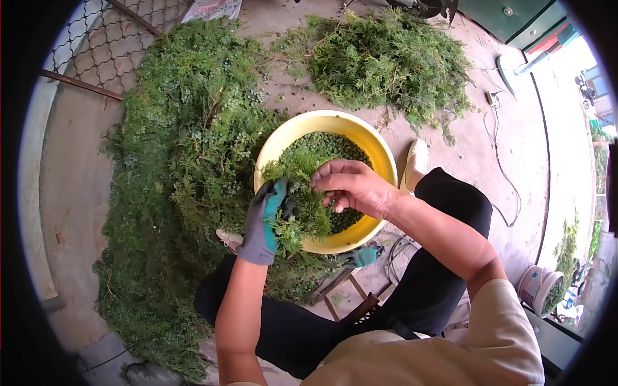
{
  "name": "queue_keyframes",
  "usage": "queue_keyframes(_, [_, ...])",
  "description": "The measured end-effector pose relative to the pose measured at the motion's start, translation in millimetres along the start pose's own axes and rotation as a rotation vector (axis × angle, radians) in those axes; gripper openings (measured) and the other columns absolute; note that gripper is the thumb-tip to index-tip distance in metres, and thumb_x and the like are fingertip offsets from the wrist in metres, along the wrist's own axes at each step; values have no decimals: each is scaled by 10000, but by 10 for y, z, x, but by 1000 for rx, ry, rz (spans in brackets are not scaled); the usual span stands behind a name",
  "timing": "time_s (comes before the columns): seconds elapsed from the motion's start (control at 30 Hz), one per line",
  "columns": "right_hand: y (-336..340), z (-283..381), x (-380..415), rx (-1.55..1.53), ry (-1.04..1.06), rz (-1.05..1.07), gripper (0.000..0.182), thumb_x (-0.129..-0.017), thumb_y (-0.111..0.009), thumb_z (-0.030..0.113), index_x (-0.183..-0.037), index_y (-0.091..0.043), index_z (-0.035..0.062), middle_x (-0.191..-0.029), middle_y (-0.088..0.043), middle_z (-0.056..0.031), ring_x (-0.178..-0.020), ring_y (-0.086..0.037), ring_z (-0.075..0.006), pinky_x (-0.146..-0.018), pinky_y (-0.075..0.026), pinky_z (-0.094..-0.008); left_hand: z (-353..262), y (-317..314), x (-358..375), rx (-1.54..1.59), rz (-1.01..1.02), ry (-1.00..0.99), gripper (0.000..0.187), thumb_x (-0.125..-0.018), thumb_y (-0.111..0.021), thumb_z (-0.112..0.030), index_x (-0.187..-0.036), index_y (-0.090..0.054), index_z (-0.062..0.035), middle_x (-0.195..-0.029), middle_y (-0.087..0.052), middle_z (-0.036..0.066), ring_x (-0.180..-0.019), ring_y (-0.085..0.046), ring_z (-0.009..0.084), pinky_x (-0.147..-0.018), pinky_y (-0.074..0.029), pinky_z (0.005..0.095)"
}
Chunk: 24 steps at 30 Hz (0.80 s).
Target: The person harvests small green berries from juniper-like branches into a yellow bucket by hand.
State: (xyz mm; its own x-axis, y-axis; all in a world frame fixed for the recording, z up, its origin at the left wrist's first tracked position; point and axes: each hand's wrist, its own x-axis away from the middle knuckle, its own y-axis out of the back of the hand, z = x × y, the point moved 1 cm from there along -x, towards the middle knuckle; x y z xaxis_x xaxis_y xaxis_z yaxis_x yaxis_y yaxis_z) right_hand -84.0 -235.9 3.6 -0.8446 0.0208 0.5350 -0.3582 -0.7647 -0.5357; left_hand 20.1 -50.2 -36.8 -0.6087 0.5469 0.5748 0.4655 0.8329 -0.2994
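My left hand [261,222], in a grey and teal glove, is closed around a leafy evergreen sprig [308,220] above a yellow basin [381,151]. My bare right hand [360,188] has its fingers curled in at the right side of the sprig. What lies between those fingertips is too small to make out. Small round green cones [331,143] cover the bottom of the basin, partly hidden by the sprig and my hands.
A long heap of cut evergreen branches [187,141] spreads to the left of the basin. Another green pile [393,64] lies beyond it. A teal glove [364,257] rests near the basin's front. A cable [499,154] runs along the floor at right.
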Motion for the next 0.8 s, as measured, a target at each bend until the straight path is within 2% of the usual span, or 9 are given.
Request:
queue_keyframes(0.07, [-40, -19, -24, 312, 153, -3, 179, -799, -683, 149, -917, -635, 24, -756, -619, -64, -662, -627, -174, -544, -495, -253, 39, -3, 5, 115, 65, -47, 304, -930, -506, -213, -1176, -526, -36, -1008, -613, 65, -680, -578, 155, -639, -519, 309])
queue_keyframes(0.1, [-43, -49, -50, 312, 154, -1, 179, -799, -683, 149, -917, -635, 24, -756, -619, -64, -662, -627, -174, -544, -495, -253, 55, -14, 7, 114, 64, -49, 304, -930, -506, -213, -1176, -526, -36, -1008, -613, 65, -680, -578, 155, -639, -519, 309])
queue_keyframes(0.17, [-51, -68, -87, 937, 769, -133, 206, -761, -700, 132, -929, -641, 28, -739, -615, -111, -649, -614, -231, -596, -496, -318, 93, -48, -6, 145, 31, -51, 280, -931, -500, -191, -1163, -532, -36, -1003, -625, 59, -695, -589, 165, -644, -518, 309])
queue_keyframes(0.2, [-60, -90, -88, 986, 746, -194, 258, -721, -722, 133, -937, -620, 35, -746, -604, -149, -667, -609, -277, -652, -492, -366, 113, -39, -30, 134, 38, -43, 245, -930, -501, -176, -1131, -547, -44, -1004, -625, 49, -726, -597, 166, -641, -509, 293])
queue_keyframes(0.3, [-142, -71, -55, 967, 600, -234, 296, -702, -750, 147, -923, -589, 32, -746, -606, -142, -694, -619, -277, -656, -493, -369, 89, -94, 1, 150, 85, -28, 215, -918, -539, -176, -1095, -568, -58, -992, -623, 37, -705, -584, 150, -604, -484, 275])
queue_keyframes(0.43, [-148, -66, -58, 995, 663, -228, 325, -690, -765, 152, -915, -562, 33, -761, -606, -146, -706, -616, -279, -663, -492, -369, 34, -194, 109, 180, 91, -32, 207, -898, -590, -192, -1067, -589, -73, -957, -620, 15, -670, -564, 130, -572, -453, 260])
queue_keyframes(0.5, [-133, -103, -80, 1002, 715, -235, 336, -696, -763, 150, -941, -570, 27, -770, -603, -141, -704, -611, -271, -664, -490, -363, -19, -242, 157, 44, 65, -63, 209, -896, -598, -205, -1062, -597, -78, -930, -617, 1, -656, -548, 124, -559, -433, 258])
queue_keyframes(0.73, [-44, -79, -136, 894, 674, -98, 368, -720, -740, 136, -1030, -581, 15, -758, -591, -122, -692, -596, -209, -668, -487, -337, 92, -37, 37, 103, 234, -35, 209, -909, -580, -203, -1071, -596, -72, -922, -619, 5, -678, -559, 126, -571, -436, 265])
queue_keyframes(0.8, [-22, -83, -142, 891, 557, -90, 341, -738, -715, 121, -1033, -586, 10, -755, -588, -117, -714, -589, -176, -693, -483, -320, 122, -25, 39, 102, 253, -45, 226, -909, -587, -207, -1088, -586, -70, -931, -622, 12, -677, -572, 135, -578, -444, 266])
